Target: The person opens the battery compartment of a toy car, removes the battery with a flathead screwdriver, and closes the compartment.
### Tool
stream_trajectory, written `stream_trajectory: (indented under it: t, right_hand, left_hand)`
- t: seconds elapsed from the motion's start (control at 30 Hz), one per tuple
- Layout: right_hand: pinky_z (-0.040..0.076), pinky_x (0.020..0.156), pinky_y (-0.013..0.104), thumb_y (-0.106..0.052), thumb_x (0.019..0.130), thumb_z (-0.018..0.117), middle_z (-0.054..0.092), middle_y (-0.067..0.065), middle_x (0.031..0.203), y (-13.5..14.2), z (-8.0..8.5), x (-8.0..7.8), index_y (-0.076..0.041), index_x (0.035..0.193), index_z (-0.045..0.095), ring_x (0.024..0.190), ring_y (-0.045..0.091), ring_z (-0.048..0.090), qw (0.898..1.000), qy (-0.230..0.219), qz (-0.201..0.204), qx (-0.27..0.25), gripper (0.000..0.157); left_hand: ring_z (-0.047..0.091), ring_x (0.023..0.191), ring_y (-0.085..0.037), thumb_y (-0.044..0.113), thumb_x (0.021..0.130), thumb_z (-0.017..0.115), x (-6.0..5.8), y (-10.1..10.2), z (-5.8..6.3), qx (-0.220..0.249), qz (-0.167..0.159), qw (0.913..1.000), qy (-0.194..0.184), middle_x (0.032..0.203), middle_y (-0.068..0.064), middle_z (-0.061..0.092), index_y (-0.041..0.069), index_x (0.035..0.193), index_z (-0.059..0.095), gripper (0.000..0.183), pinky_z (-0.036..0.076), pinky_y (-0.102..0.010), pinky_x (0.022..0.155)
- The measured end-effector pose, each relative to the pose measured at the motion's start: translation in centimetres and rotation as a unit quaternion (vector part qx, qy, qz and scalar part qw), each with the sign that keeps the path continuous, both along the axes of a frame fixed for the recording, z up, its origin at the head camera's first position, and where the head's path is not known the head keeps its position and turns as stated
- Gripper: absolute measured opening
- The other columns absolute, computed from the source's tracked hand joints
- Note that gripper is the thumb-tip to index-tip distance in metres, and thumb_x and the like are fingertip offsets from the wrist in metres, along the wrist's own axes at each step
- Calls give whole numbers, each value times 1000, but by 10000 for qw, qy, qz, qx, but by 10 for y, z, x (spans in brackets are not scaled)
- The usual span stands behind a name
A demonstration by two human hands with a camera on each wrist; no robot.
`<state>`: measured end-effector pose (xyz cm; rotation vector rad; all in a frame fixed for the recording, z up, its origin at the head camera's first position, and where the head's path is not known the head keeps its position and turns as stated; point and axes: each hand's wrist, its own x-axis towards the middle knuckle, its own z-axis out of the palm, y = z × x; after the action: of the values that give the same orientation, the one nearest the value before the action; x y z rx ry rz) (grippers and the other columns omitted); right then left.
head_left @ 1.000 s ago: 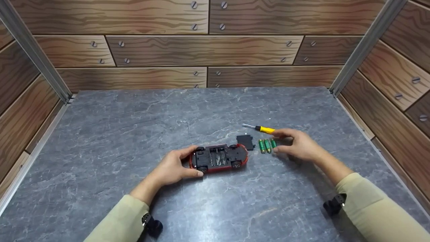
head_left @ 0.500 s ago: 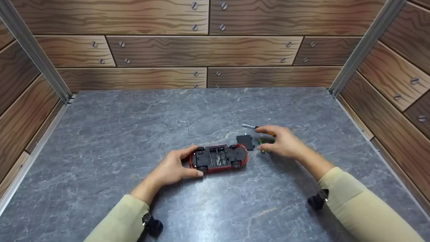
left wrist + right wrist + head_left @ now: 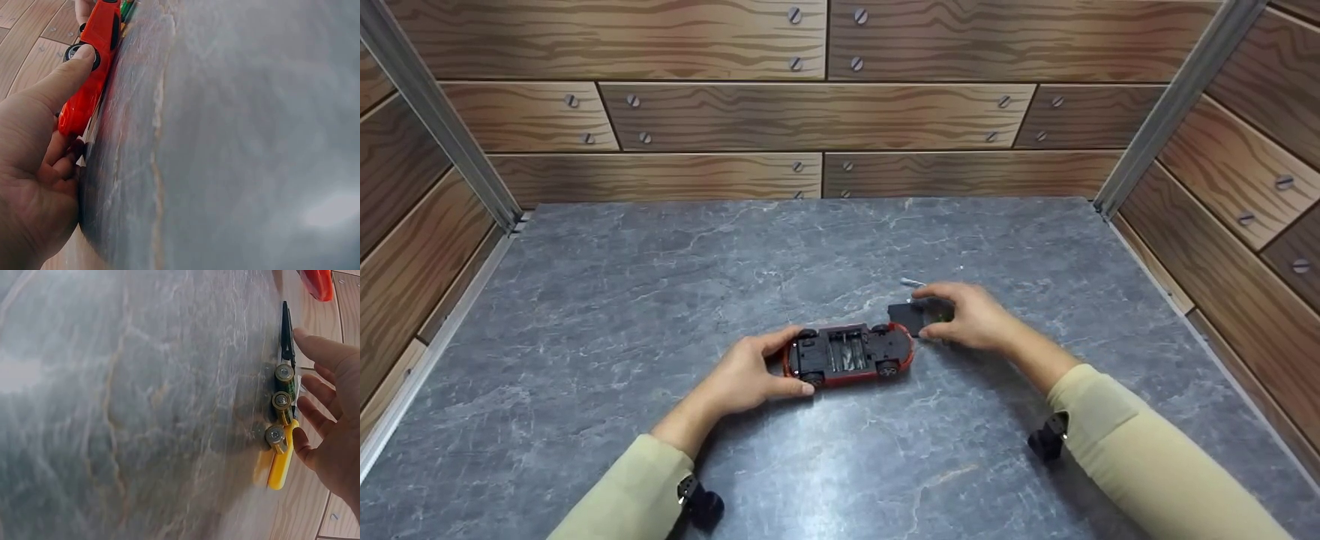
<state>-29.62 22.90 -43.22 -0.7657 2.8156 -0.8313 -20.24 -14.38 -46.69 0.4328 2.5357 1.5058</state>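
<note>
A red toy car [image 3: 892, 345] lies upside down on the table, its black underside up and an open battery compartment in the middle. My left hand [image 3: 739, 375] grips its left end, thumb on a wheel side in the left wrist view. My right hand [image 3: 975, 319] hovers above a flat black battery cover [image 3: 901, 315], thumb and fingers spread apart. Three batteries [image 3: 282, 401] lie side by side under that hand; in the head view the hand mostly hides them. Thumb and fingertips are close over the cover, with a gap showing in the right wrist view.
A screwdriver with a yellow handle [image 3: 279, 467] lies beyond the batteries; only its metal shaft [image 3: 913, 282] shows past my right fingers in the head view. Wood-patterned walls [image 3: 817, 112] border the grey marbled table [image 3: 697, 262] at the back and sides.
My right hand has moved left from beside the batteries, over them, to the black battery cover. My left hand and the toy car have stayed put.
</note>
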Motion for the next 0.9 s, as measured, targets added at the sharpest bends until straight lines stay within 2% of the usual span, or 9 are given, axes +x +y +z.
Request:
stream_trajectory:
  t: [0.27,0.5,0.73,0.9]
  right_hand:
    - [41,116,62,-20,82,90,64,21,144,0,-3,-2,-6,142,65,132,44,58,9999,-25,119,-97,66]
    - [42,116,59,-20,82,91,66,19,142,-1,-5,-3,-7,142,66,132,41,59,9998,11,201,-39,66]
    - [47,110,55,-23,81,91,68,16,138,-2,-7,-3,-9,139,68,126,36,63,9997,22,196,-110,64]
    - [48,110,57,-20,83,90,68,16,138,-3,-8,-3,-8,140,68,126,37,63,9997,5,148,-183,62]
  left_hand:
    - [52,142,-33,27,72,99,0,0,0,12,20,10000,-50,157,-14,53,8,156,52,98,29,-52,125]
    - [49,145,-34,28,72,99,-1,0,-1,-15,28,10000,0,157,-14,53,8,156,53,97,28,-52,126]
    - [59,134,-28,24,73,99,-1,0,-1,197,-89,9998,0,154,-14,57,7,154,55,93,33,-48,124]
    - [62,130,-27,24,73,99,-1,0,-2,218,-72,9997,-42,154,-14,57,8,155,54,95,35,-50,123]
